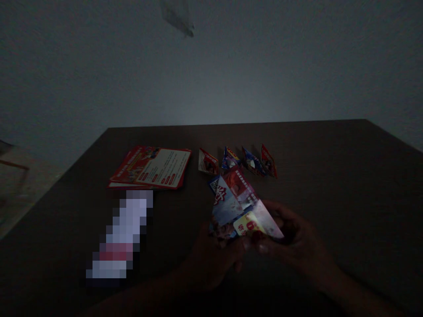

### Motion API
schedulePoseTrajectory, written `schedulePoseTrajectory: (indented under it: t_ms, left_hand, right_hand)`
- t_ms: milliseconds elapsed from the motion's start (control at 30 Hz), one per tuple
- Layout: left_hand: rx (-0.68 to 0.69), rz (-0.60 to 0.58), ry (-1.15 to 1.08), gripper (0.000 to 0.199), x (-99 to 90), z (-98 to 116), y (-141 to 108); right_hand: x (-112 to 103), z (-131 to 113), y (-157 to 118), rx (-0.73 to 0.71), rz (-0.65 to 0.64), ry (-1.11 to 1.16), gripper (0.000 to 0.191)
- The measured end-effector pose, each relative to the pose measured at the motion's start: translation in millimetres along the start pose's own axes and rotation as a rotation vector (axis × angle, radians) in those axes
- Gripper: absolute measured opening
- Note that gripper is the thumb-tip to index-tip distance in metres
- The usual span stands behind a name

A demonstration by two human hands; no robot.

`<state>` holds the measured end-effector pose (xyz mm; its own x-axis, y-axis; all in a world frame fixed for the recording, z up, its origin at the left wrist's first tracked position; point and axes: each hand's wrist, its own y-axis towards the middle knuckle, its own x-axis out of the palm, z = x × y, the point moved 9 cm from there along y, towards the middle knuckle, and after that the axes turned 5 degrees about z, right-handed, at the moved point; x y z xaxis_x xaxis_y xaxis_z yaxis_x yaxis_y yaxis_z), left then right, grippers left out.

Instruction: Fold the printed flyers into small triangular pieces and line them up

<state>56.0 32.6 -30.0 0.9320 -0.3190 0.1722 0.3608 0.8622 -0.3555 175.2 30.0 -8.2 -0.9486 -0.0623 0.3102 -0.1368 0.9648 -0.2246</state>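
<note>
The scene is very dark. A folded, colourful printed paper sheet (239, 204) is held above the dark table (330, 158) near its front edge. My left hand (214, 259) grips its lower left corner. My right hand (294, 242) holds its lower right edge. Behind the sheet stand several small folded paper shapes (238, 162) in a row. To the left lies a stack of red and white leaflets (152, 168).
A blurred pale oblong object (120, 235) lies on the table at the left front. The table's far edge meets a plain wall (211, 66). Floor shows past the table's left edge.
</note>
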Motion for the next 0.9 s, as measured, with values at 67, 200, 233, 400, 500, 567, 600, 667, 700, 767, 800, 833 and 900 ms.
schedulePoseTrajectory:
  t_ms: [67, 200, 233, 400, 500, 567, 600, 667, 700, 767, 800, 833, 900]
  left_hand:
    - [-0.054, -0.077, 0.041, 0.030, 3.2, -8, 0]
    - [-0.143, -0.160, 0.222, 0.036, 1.2, -20, -4]
    - [-0.154, -0.200, 0.271, 0.040, 2.5, -22, -5]
    - [-0.173, -0.352, 0.482, 0.042, 7.8, -22, -9]
    - [-0.145, -0.394, 0.549, 0.033, 9.4, -10, -11]
    - [-0.113, -0.399, 0.589, 0.025, 8.4, 1, -11]
    - [-0.100, -0.403, 0.592, 0.023, 7.9, 5, -10]
    - [-0.091, -0.431, 0.532, 0.024, 8.7, 11, -9]
    - [-0.078, -0.432, 0.479, 0.026, 8.8, 13, -6]
    - [-0.036, -0.384, 0.363, 0.026, 6.3, 18, 2]
    - [0.013, -0.339, 0.321, 0.023, 4.2, 21, 7]
    - [0.030, -0.292, 0.288, 0.022, 1.8, 21, 11]
    - [0.004, -0.185, 0.222, 0.021, -4.0, 16, 17]
  right_hand:
    - [-1, -4, 1, -0.022, -0.047, 0.061, 0.054]
    - [-15, -10, 5, -0.051, -0.008, 0.087, 0.047]
    - [-20, -11, 6, -0.054, 0.021, 0.083, 0.046]
    - [-33, -8, 6, -0.014, 0.112, -0.050, 0.037]
    - [-36, -5, 6, 0.024, 0.143, -0.100, 0.023]
    - [-39, -3, 6, 0.049, 0.186, -0.105, 0.022]
    - [-41, -2, 6, 0.054, 0.210, -0.105, 0.022]
    - [-43, -1, 6, 0.058, 0.237, -0.120, 0.023]
    - [-42, -1, 6, 0.053, 0.240, -0.129, 0.023]
    - [-39, -1, 6, 0.046, 0.231, -0.158, 0.022]
    - [-36, -2, 6, 0.036, 0.221, -0.173, 0.021]
    - [-33, -1, 6, 0.033, 0.210, -0.191, 0.020]
    - [-26, 1, 7, 0.038, 0.186, -0.225, 0.019]
